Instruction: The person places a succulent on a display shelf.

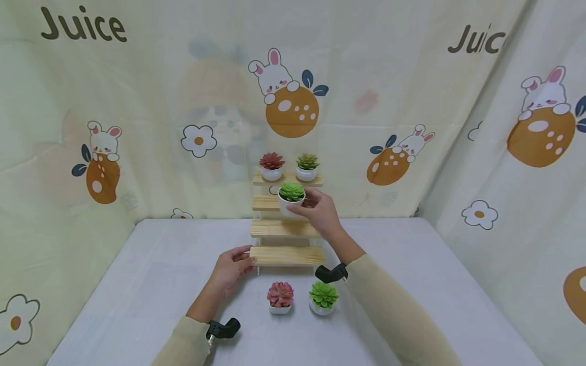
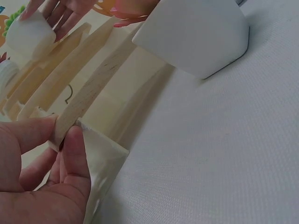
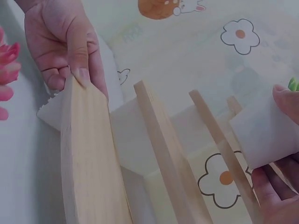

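Note:
A small wooden tiered stand (image 1: 287,256) with white side supports rises in the middle of the table. My left hand (image 1: 231,269) pinches the left end of its lowest board (image 2: 88,93) between thumb and fingers. With its thumb and fingers, my right hand (image 1: 320,211) grips the white pot of a green artificial succulent (image 1: 292,192), upright in front of the second board from the top. Whether that pot touches the board cannot be told. On the top board sit a dark red succulent (image 1: 272,161) at left and a yellowish-green succulent (image 1: 307,161) at right, both in white pots.
In front of the stand, a pink succulent (image 1: 280,295) in a white pot and a bright green succulent (image 1: 323,295) in a round white pot stand on the white tabletop (image 1: 174,254). Behind hangs a cream curtain (image 1: 151,76) printed with rabbits and flowers.

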The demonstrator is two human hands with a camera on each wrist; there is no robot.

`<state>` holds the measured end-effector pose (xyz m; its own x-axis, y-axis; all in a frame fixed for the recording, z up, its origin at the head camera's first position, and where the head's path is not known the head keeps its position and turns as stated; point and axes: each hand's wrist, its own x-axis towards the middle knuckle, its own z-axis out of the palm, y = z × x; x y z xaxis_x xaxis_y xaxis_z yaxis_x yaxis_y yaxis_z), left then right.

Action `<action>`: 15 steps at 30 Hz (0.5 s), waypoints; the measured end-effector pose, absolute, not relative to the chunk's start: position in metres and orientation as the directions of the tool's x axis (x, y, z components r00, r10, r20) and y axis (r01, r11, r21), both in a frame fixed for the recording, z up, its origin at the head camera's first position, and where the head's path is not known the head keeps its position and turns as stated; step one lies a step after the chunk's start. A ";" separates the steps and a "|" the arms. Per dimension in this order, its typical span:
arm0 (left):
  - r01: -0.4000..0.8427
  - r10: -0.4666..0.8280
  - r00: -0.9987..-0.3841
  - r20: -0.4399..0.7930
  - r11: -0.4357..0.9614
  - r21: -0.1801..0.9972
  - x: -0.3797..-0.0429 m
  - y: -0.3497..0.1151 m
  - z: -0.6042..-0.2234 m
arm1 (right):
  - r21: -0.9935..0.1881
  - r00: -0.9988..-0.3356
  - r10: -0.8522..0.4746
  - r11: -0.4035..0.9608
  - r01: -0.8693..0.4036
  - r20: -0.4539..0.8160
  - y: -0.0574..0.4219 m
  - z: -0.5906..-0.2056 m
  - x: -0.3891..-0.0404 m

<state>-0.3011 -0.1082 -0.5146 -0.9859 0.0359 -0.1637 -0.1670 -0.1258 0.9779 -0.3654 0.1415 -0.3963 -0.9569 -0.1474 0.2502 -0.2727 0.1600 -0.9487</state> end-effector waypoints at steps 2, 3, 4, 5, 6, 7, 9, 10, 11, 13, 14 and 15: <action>-0.167 0.037 -0.986 -0.163 -0.128 0.978 -0.301 -0.108 -0.515 | -0.948 -0.953 -0.156 0.145 -0.282 0.260 0.138 -0.397 -0.368; -0.167 0.038 -0.986 -0.163 -0.131 0.977 -0.301 -0.108 -0.514 | -0.948 -0.951 -0.158 0.139 -0.286 0.264 0.136 -0.398 -0.369; -0.167 0.038 -0.986 -0.164 -0.131 0.977 -0.301 -0.108 -0.514 | -0.947 -0.950 -0.159 0.140 -0.290 0.267 0.134 -0.399 -0.371; -0.169 0.037 -0.986 -0.165 -0.132 0.977 -0.301 -0.108 -0.514 | -0.946 -0.949 -0.160 0.138 -0.294 0.271 0.132 -0.399 -0.372; -0.170 0.037 -0.985 -0.166 -0.132 0.977 -0.301 -0.108 -0.514 | -0.945 -0.948 -0.160 0.135 -0.297 0.275 0.131 -0.400 -0.373; -0.172 0.036 -0.985 -0.169 -0.130 0.976 -0.301 -0.108 -0.514 | -0.944 -0.946 -0.161 0.135 -0.302 0.280 0.129 -0.400 -0.374; -0.174 0.034 -0.985 -0.171 -0.128 0.976 -0.301 -0.108 -0.514 | -0.942 -0.945 -0.164 0.140 -0.306 0.283 0.126 -0.400 -0.376; -0.175 0.034 -0.984 -0.173 -0.128 0.976 -0.301 -0.108 -0.514 | -0.941 -0.944 -0.166 0.142 -0.308 0.284 0.124 -0.399 -0.377; -0.177 0.034 -0.984 -0.174 -0.129 0.976 -0.301 -0.108 -0.515 | -0.940 -0.944 -0.166 0.144 -0.308 0.284 0.123 -0.399 -0.377; -0.178 0.035 -0.984 -0.174 -0.130 0.975 -0.302 -0.109 -0.515 | -0.940 -0.945 -0.166 0.149 -0.308 0.283 0.120 -0.398 -0.379; -0.179 0.034 -0.984 -0.176 -0.132 0.975 -0.302 -0.109 -0.516 | -0.941 -0.945 -0.167 0.147 -0.305 0.280 0.119 -0.397 -0.380; -0.177 0.035 -0.984 -0.174 -0.130 0.976 -0.302 -0.109 -0.516 | -0.942 -0.946 -0.166 0.149 -0.302 0.277 0.117 -0.396 -0.380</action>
<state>-0.3017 -0.1088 -0.5161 -0.9841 0.0349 -0.1744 -0.1775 -0.1299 0.9755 -0.3804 0.1174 -0.3963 -0.9464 -0.1663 0.2768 -0.3016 0.1485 -0.9418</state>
